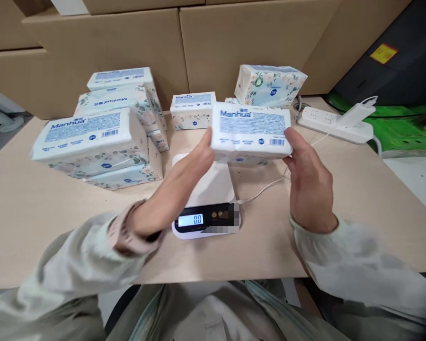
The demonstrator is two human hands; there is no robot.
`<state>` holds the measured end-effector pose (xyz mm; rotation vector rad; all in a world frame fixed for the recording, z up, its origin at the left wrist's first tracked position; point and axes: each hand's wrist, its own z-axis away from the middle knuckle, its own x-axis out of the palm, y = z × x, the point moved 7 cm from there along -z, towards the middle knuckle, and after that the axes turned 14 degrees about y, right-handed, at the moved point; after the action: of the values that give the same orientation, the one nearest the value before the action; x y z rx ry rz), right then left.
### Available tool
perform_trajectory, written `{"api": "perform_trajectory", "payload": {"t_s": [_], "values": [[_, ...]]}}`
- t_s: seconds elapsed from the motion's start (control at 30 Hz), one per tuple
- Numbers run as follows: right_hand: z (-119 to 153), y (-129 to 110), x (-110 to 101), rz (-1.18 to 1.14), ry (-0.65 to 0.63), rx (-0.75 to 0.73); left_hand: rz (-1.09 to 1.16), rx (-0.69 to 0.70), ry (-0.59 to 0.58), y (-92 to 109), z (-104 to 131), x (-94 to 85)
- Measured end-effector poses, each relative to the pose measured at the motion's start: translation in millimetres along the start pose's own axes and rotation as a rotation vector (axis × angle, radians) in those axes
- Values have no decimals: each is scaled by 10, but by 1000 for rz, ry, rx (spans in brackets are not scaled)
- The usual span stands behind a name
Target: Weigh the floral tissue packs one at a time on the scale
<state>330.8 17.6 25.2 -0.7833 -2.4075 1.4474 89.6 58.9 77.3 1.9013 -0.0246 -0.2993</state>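
Note:
A soft pack of tissues [250, 130], white and blue with "Manhua" printed on it, is held up between my two hands above the back of the table. My left hand [190, 173] presses on its left end, and my right hand [308, 180] grips the right end. Below and partly behind my left forearm sits a white digital scale [216, 184], its lit display reading 0.0. The scale's plate is partly covered by my left hand and the pack. Beyond the held pack, another tissue pack [193, 111] rests on the table.
Several stacked tissue packs [92, 137] stand at the left. One more pack [271, 85] sits at the back right, near a white power strip [335, 124]. A white cable [264, 189] runs from the scale. Cardboard boxes [110, 42] line the table's far edge.

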Motion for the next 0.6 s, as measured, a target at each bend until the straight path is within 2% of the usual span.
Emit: {"api": "perform_trajectory", "payload": {"t_s": [0.03,0.13,0.2,0.3,0.4,0.6], "values": [[91,-136,59,-18,-57,-35,-8,-57,-64,42,165,-97],[310,-390,231,16,-214,-43,-4,-142,-45,81,542,-428],[404,-451,328,41,-291,-16,-19,-196,4,-12,711,-582],[486,-452,437,32,-354,-15,-54,-224,68,-191,843,-706],[498,-374,449,-30,-290,-25,-48,-151,149,-295,843,-763],[401,-71,279,-4,-4,5,71,-4,286,-489,785,-784]]}}
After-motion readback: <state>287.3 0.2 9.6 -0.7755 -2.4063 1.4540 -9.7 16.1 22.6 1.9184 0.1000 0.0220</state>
